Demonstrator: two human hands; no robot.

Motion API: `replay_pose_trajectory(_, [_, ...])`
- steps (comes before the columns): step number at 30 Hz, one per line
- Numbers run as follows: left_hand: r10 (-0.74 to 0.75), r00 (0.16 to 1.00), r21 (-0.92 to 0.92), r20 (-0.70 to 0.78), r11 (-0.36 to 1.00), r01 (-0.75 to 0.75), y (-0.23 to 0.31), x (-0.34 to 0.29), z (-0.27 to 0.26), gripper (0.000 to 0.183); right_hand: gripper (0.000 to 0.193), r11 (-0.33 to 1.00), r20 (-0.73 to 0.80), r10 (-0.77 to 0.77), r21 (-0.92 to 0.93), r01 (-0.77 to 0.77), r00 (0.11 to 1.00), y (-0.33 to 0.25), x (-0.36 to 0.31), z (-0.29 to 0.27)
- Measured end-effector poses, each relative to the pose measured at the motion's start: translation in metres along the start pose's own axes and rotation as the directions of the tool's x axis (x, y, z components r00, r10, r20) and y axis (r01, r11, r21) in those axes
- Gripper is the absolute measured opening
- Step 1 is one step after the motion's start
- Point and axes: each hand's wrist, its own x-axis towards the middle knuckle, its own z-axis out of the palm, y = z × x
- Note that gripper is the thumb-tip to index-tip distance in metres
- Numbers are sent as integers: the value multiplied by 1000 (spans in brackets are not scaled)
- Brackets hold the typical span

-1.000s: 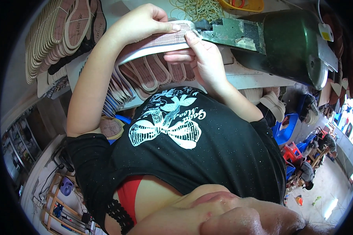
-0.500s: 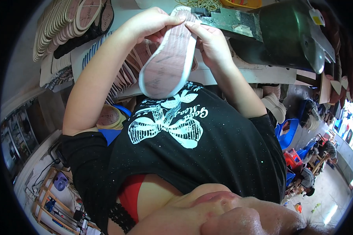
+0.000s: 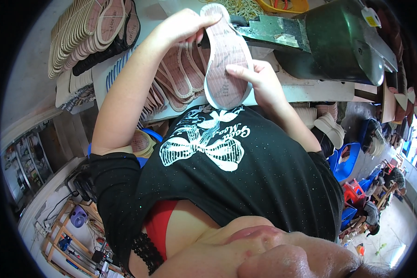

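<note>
A shoe insole [image 3: 223, 58], pinkish with a white rim and dark pen-like marks, hangs between my hands in front of my chest, its wide end toward me. My left hand [image 3: 186, 27] is closed on its narrow far end, thumb on top and fingers behind. Lower down, my right hand [image 3: 263, 79] pinches the right edge, its thumb lying across the face and the other fingers partly hidden. Under my left forearm, several similar insoles [image 3: 177, 69] lie overlapped on the white table [image 3: 292, 95].
A dark green machine [image 3: 333, 44] with a flat arm stands at the far right, close to the insole. Bundled insoles [image 3: 78, 34] are stacked far left. Loose pale bands [image 3: 238, 8] and a yellow basket [image 3: 287, 5] sit at the back. Blue chairs [image 3: 344, 162] and people are off right.
The insole has shifted right and tilted the other way. My right hand has slid from its narrow end down to the wider part, while my left hand stays at the narrow end.
</note>
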Motion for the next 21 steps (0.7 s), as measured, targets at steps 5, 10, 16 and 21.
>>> replay_pose_trajectory(5, [122, 913, 30, -389, 992, -120, -13, 23, 11, 63, 27, 979, -107, -86, 178, 104, 991, 4, 39, 18])
replay_pose_trajectory(10, [227, 950, -536, -216, 785, -310, -24, 15, 28, 52, 31, 986, -153, -53, 147, 76, 987, 3, 58, 19])
replay_pose_trajectory(16, [185, 950, -771, -252, 555, -313, -16, 0, 48, 46, 29, 979, -91, -9, 203, 28, 996, 4, 42, 18])
replay_pose_trajectory(21, [126, 974, -757, -186, 614, -225, -20, 3, 41, 53, 25, 981, 46, 161, 104, -165, 986, 11, 30, 23])
